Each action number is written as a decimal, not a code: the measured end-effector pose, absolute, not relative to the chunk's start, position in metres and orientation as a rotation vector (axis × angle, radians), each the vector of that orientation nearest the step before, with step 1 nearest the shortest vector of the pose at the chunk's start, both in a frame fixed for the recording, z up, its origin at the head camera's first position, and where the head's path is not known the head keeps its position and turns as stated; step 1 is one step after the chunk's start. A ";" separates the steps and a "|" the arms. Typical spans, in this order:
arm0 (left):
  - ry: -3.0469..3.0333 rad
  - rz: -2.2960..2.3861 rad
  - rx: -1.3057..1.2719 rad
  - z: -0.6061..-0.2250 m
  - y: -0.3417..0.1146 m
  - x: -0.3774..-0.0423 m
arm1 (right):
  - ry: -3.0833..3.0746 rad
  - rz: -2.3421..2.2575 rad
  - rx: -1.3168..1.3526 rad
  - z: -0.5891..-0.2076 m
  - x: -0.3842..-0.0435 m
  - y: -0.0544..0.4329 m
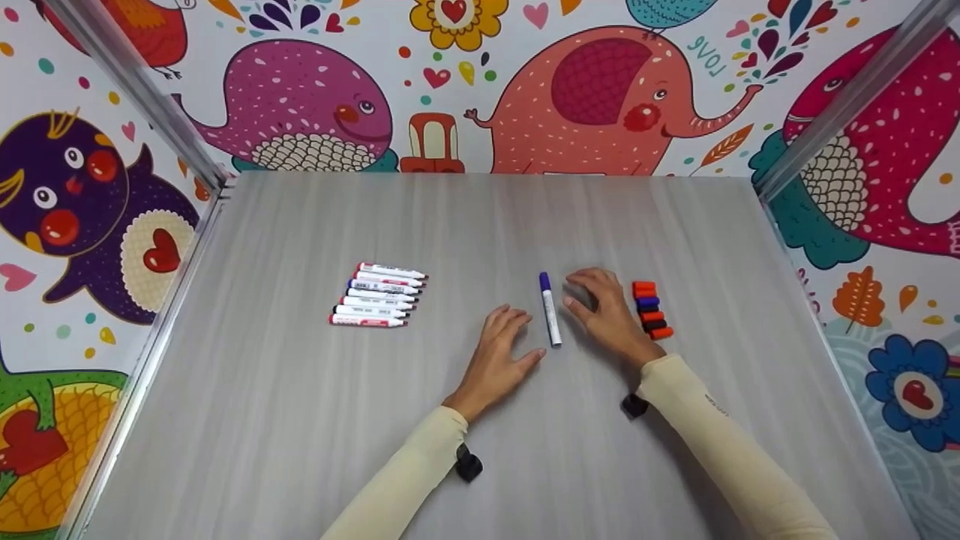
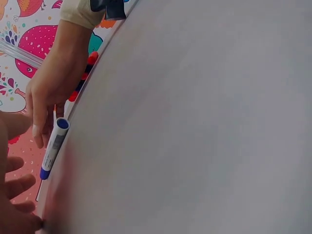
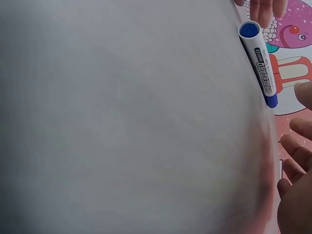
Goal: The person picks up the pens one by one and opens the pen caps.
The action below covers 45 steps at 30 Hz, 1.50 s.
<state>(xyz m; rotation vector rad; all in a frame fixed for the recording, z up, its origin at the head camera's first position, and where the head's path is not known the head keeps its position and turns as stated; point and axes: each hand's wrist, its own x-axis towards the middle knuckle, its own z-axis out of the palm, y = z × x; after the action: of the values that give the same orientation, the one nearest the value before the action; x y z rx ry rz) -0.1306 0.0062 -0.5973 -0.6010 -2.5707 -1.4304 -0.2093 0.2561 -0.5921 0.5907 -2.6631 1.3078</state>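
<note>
A white whiteboard marker [image 1: 551, 311] with a blue cap lies on the table between the two hands, its capped end pointing away. To its left is the left hand [image 1: 496, 360], fingers spread and apart from the marker. The right hand [image 1: 609, 319] is on the other side, fingers loosely bent and holding nothing. "Whiteboard marker" lettering shows on the barrel of the marker [image 3: 261, 63] in the right wrist view. In the left wrist view the marker [image 2: 54, 148] appears beyond the left fingers [image 2: 19, 187], below the right hand [image 2: 56, 87].
Several uncapped white markers [image 1: 375, 300] lie in a column on the left of the table [image 1: 300, 450]. Just right of the right hand, several loose caps [image 1: 649, 304] in orange-red, blue and black form a column. A cartoon-patterned wall [image 1: 450, 90] stands behind.
</note>
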 end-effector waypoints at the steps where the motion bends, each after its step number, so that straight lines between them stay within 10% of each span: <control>1: -2.579 -1.417 -0.599 -0.596 0.008 -0.130 | -2.661 1.308 0.592 -0.592 -0.210 0.256; 45: -2.643 -0.887 -0.586 -0.608 0.047 -0.139 | -2.605 1.037 0.797 -0.611 -0.235 0.231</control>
<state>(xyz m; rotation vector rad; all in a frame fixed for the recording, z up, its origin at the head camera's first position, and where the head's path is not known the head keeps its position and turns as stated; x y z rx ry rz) -0.1385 0.0469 -0.6077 -0.5857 -2.6427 -0.8870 -0.2348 0.2307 -0.6106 0.7967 -2.6051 1.0372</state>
